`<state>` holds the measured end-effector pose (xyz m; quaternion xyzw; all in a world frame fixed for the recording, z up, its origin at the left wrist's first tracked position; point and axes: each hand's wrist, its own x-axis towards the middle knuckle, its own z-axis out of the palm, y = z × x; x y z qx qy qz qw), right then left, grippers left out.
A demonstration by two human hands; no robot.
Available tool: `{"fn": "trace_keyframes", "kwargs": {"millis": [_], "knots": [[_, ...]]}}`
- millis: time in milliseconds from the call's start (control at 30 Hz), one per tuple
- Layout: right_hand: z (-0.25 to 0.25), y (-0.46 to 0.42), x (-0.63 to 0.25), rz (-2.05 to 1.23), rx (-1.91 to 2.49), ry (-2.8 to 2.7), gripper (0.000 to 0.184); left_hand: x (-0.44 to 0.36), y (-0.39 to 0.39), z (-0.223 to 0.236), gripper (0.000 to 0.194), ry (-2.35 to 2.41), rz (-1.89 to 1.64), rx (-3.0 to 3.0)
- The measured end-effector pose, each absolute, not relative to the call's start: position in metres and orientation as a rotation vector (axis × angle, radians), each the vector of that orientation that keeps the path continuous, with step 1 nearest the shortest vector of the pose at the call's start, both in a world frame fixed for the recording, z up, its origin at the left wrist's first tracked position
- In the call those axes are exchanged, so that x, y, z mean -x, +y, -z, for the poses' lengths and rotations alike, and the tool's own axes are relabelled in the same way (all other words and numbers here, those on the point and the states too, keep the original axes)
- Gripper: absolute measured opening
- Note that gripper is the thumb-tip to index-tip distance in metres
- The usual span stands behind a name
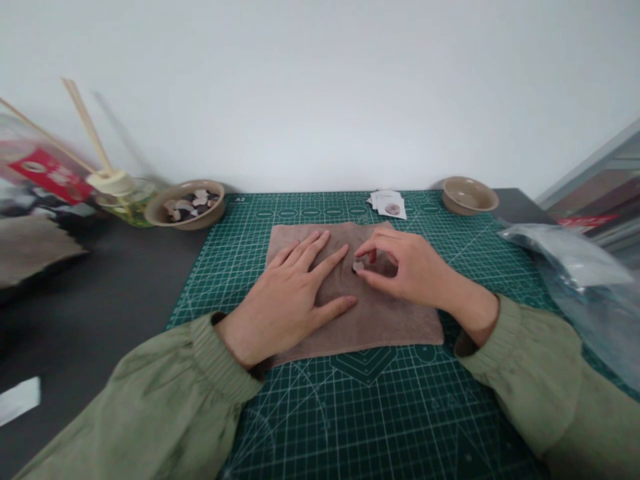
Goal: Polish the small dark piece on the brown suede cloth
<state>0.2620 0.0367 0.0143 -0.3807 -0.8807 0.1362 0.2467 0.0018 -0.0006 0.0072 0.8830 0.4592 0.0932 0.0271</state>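
A brown cloth (370,327) lies spread on the green cutting mat (380,413). My left hand (293,293) rests flat on its left half, fingers spread, with nothing in them. Over the middle of the cloth, my right hand (405,263) pinches a small, pale, roundish piece (358,265) between thumb and index finger. This piece is at or just above the cloth; I cannot tell whether it touches. Its exact kind is too small to make out.
Behind the cloth lie white picture cards (391,204). A bowl of pale and dark pieces (213,215) stands back left, beside a reed diffuser (117,187). Another brown bowl (469,197) is back right. Clear plastic bags (575,257) lie at the right, and a wall rises behind.
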Motion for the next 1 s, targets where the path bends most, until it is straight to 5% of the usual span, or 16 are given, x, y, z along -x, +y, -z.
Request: {"fn": "trace_keyframes", "kwargs": {"millis": [1000], "knots": [[-0.0045,0.0404,-0.2556,-0.366,1.082,-2.381,0.014,-0.0005,0.0021,-0.0033,0.086,1.393,-0.306,-2.716]]}}
